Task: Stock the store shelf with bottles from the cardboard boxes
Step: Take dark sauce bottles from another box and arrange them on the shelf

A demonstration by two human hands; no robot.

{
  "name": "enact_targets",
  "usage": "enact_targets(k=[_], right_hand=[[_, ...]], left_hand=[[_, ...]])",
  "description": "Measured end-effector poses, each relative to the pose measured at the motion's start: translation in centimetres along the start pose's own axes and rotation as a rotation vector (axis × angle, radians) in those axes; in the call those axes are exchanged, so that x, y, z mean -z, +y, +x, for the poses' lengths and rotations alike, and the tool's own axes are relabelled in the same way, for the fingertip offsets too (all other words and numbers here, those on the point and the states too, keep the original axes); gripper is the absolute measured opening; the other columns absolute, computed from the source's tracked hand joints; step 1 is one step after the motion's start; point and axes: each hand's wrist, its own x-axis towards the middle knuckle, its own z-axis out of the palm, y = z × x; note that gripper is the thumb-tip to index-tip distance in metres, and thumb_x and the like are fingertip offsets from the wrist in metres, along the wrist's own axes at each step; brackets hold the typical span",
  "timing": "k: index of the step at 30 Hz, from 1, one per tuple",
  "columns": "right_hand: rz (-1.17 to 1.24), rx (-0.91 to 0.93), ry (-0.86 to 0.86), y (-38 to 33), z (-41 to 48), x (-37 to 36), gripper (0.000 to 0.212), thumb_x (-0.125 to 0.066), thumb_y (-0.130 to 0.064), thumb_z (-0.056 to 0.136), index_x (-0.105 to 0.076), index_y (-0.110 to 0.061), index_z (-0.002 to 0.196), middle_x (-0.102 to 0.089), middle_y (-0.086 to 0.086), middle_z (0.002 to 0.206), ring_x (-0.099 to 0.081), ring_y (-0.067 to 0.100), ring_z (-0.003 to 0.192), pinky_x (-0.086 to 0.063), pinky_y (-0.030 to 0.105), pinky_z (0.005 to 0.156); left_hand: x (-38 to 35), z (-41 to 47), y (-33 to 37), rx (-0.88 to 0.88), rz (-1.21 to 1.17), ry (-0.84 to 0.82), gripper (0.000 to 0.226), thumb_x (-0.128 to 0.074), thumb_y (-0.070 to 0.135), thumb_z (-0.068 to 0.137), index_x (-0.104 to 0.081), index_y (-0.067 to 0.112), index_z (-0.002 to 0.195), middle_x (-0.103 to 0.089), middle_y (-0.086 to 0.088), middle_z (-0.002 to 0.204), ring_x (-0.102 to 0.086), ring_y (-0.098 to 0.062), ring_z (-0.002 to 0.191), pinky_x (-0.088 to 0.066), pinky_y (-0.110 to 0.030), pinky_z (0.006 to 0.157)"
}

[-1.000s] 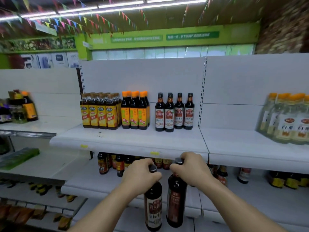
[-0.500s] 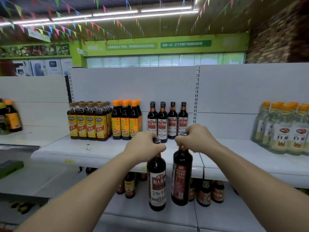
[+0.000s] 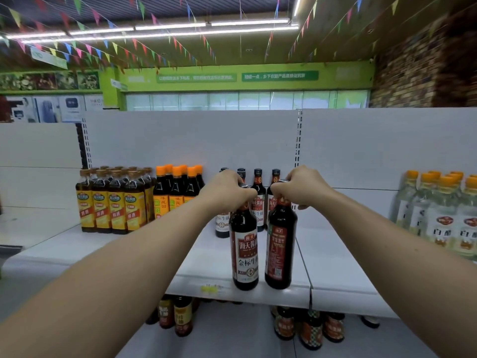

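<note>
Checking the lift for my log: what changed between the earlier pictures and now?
The left hand and right hand lifted the left bottle and right bottle from in front of the lower shelves up to the front edge of the top shelf; whether they rest on it is unclear. Each hand still grips its bottle's neck. The stocked bottles behind stayed put.

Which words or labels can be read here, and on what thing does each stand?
"海天酱油": front label of the soy sauce bottle in the left hand.
"金标生" (the rest is turned away): same label, lower down.
"料酒": yellow labels of the cooking wine bottles.
"白醋": clear vinegar bottles.
Too blurred or small: green wall signs, back label of the dark bottle in the right hand, orange-capped bottles.
</note>
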Motion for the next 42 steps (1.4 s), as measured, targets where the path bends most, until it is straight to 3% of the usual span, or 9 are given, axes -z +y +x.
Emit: enact_targets(k=[6, 12, 18, 24, 27, 32, 35, 38, 42], right_hand=[[-0.032, -0.023, 0.018, 1.3, 3.5, -1.5, 0.025, -0.07, -0.034, 0.081, -0.07, -0.01, 0.082, -0.072, 0.006, 0.083, -0.069, 0.023, 0.074, -0.064, 0.038, 0.067], [-0.064, -0.035, -0.001, 2.4, 5.5, -3.1, 0.024, -0.068, -0.034, 0.089, -0.065, -0.011, 0.083, -0.068, 0.006, 0.084, -0.065, 0.021, 0.071, -0.054, 0.031, 0.057], [-0.097, -0.037, -0.063, 2.5, 7.2, -3.7, 0.022, -0.065, -0.036, 0.092, -0.062, -0.015, 0.086, -0.067, 0.005, 0.088, -0.063, 0.02, 0.078, -0.057, 0.033, 0.061], [-0.255, -0.03, -0.238, 2.3, 7.4, -3.3, 0.036, -0.047, -0.039, 0.1, -0.046, -0.022, 0.132, -0.063, 0.007, 0.113, -0.065, 0.024, 0.091, -0.059, 0.037, 0.065], [-0.184, -0.027, -0.278, 2.4, 7.4, -3.4, 0.037, -0.043, -0.036, 0.101, -0.043, -0.028, 0.137, -0.062, 0.007, 0.117, -0.067, 0.024, 0.091, -0.06, 0.036, 0.06], [-0.088, 0.034, -0.185, 3.6, 7.0, -4.2, 0.059, -0.059, -0.037, 0.098, -0.035, -0.031, 0.152, -0.06, 0.005, 0.133, -0.063, 0.024, 0.102, -0.061, 0.038, 0.067], [0.037, 0.02, -0.058, 4.9, 5.9, -5.3, 0.077, -0.075, -0.042, 0.083, -0.036, -0.026, 0.148, -0.067, 0.0, 0.12, -0.065, 0.02, 0.102, -0.059, 0.04, 0.081], [0.03, -0.045, 0.053, 6.9, 3.5, -7.7, 0.065, -0.081, -0.055, 0.074, -0.04, -0.03, 0.117, -0.059, -0.011, 0.098, -0.063, 0.015, 0.09, -0.055, 0.039, 0.078], [0.05, -0.15, 0.087, 10.2, 0.5, -13.1, 0.076, -0.085, -0.065, 0.064, -0.042, -0.027, 0.114, -0.059, -0.007, 0.109, -0.065, 0.018, 0.091, -0.058, 0.042, 0.078]], left_hand=[[-1.8, 3.8, -0.5, 0.024, 0.018, 0.004, 0.033, -0.069, 0.037, 0.082, -0.071, 0.004, 0.085, -0.077, -0.014, 0.088, -0.061, -0.019, 0.064, -0.055, -0.04, 0.064], [-3.1, 6.5, -1.4, 0.066, 0.014, -0.033, 0.034, -0.07, 0.04, 0.086, -0.073, 0.006, 0.093, -0.077, -0.011, 0.087, -0.075, -0.026, 0.085, -0.063, -0.047, 0.081], [-4.3, 8.2, -2.1, 0.065, 0.035, -0.075, 0.031, -0.07, 0.042, 0.083, -0.073, 0.013, 0.091, -0.076, -0.005, 0.084, -0.074, -0.023, 0.082, -0.063, -0.05, 0.082], [-4.9, 8.6, -2.8, 0.032, 0.023, -0.096, 0.036, -0.068, 0.047, 0.082, -0.066, 0.02, 0.106, -0.073, 0.0, 0.093, -0.071, -0.018, 0.086, -0.062, -0.044, 0.081], [-5.1, 8.6, -3.4, 0.007, 0.029, -0.122, 0.051, -0.064, 0.048, 0.085, -0.058, 0.023, 0.129, -0.069, -0.002, 0.109, -0.067, -0.022, 0.097, -0.06, -0.043, 0.085], [-6.1, 7.1, -4.7, 0.014, -0.123, -0.087, 0.062, -0.068, 0.044, 0.092, -0.04, 0.032, 0.146, -0.065, 0.001, 0.122, -0.067, -0.02, 0.104, -0.059, -0.045, 0.091], [-7.7, 5.1, -6.4, 0.091, -0.202, -0.019, 0.084, -0.078, 0.06, 0.075, -0.036, 0.031, 0.142, -0.065, 0.007, 0.119, -0.069, -0.017, 0.101, -0.062, -0.045, 0.086], [-10.2, 2.5, -8.3, 0.206, -0.199, -0.011, 0.095, -0.077, 0.077, 0.054, -0.04, 0.031, 0.129, -0.064, 0.012, 0.121, -0.068, -0.017, 0.105, -0.061, -0.047, 0.088], [-14.0, 0.0, -10.4, 0.287, -0.142, -0.06, 0.092, -0.082, 0.074, 0.05, -0.042, 0.033, 0.122, -0.067, 0.012, 0.12, -0.069, -0.017, 0.107, -0.059, -0.048, 0.092]])
